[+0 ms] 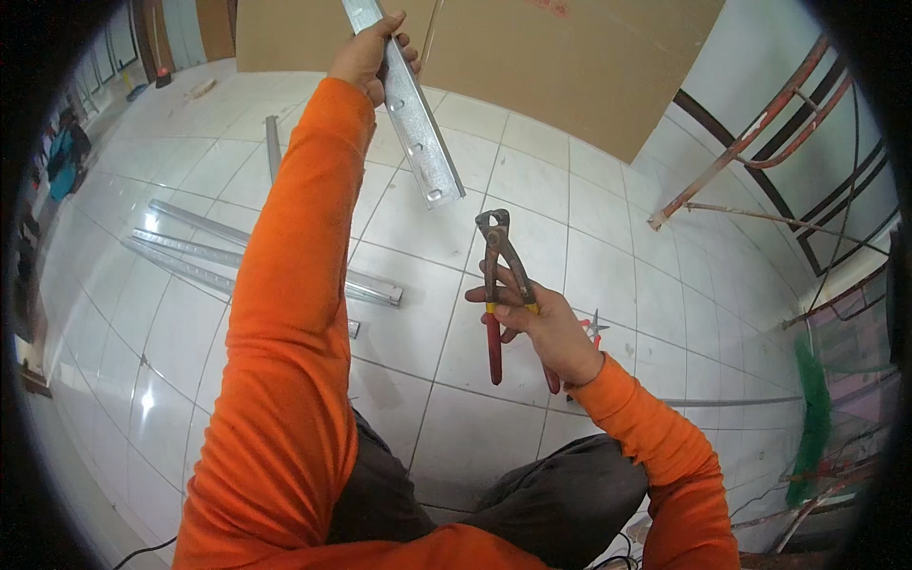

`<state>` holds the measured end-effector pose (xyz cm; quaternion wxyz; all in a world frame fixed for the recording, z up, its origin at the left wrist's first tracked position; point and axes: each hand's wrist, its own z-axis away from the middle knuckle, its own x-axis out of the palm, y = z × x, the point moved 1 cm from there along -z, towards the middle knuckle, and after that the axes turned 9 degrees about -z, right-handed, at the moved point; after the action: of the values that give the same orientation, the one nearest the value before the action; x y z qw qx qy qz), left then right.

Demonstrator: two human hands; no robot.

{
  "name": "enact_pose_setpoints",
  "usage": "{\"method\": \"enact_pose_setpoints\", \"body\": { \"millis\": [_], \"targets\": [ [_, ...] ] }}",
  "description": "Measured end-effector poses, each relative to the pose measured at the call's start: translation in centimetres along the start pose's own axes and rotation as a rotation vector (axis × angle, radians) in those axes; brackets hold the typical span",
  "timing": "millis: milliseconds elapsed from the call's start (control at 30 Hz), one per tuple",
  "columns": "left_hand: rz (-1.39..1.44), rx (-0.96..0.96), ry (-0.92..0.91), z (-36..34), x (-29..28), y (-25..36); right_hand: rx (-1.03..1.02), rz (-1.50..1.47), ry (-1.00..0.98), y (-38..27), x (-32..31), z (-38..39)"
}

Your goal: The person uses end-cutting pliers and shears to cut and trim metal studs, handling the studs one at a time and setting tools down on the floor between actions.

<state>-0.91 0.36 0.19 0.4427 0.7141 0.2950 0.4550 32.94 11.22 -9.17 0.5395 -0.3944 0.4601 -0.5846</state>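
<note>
The metal strip [424, 152] is long, straight and bright silver, its face dotted with small round holes or dents. It slants in the left grip [366, 59], its lower end free in the air. The pincers [491, 273] have a dark, worn head and 2 red handles with yellow collars. They stand nearly upright in the right grip [553, 332], head up, handles spread, near the strip's lower end but not touching it.

left fingers [391, 24]: holding metal strip [429, 163] | right fingers [520, 320]: holding red-handled pincers [494, 239] | floor tiles [456, 332]: other strips [377, 289] lying left
</note>
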Motion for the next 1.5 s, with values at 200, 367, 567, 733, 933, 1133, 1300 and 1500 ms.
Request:
{"method": "enact_pose_setpoints", "body": {
  "millis": [200, 367, 567, 733, 933, 1133, 1300, 1500],
  "targets": [
    [0.113, -0.062, -0.009, -1.5, -1.8, 0.7, -0.001, -0.237, -0.099, 0.4, 1.4, 0.1],
    [0.577, -0.089, -0.265, -0.3, -2.0, -0.8, 0.031, -0.204, -0.203, -0.5, 0.7, 0.8],
    [0.522, 0.112, -0.311, -0.7, -0.1, -0.5, -0.042, -0.195, -0.228, -2.2, 0.7, 1.2],
    [0.507, 0.208, -0.366, -0.2, -0.3, -0.3, -0.080, -0.073, -0.143, -1.1, 1.2, 1.3],
    [0.735, 0.185, -0.612, -0.6, -0.2, -0.4, -0.040, 0.085, -0.092, -1.1, 0.6, 1.1],
    [0.805, 0.186, -0.788, 0.0, 0.9, 0.6, -0.076, 0.136, -0.040, -2.5, 1.2, 1.7],
    [0.707, 0.161, -0.568, 0.2, 1.8, 1.6, -0.109, 0.263, 0.025, -2.3, 0.9, 1.9],
    [0.677, 0.185, -0.566, 1.6, 2.9, 2.3, -0.119, 0.271, 0.024, -2.0, 0.3, 1.8]
  ]
}}
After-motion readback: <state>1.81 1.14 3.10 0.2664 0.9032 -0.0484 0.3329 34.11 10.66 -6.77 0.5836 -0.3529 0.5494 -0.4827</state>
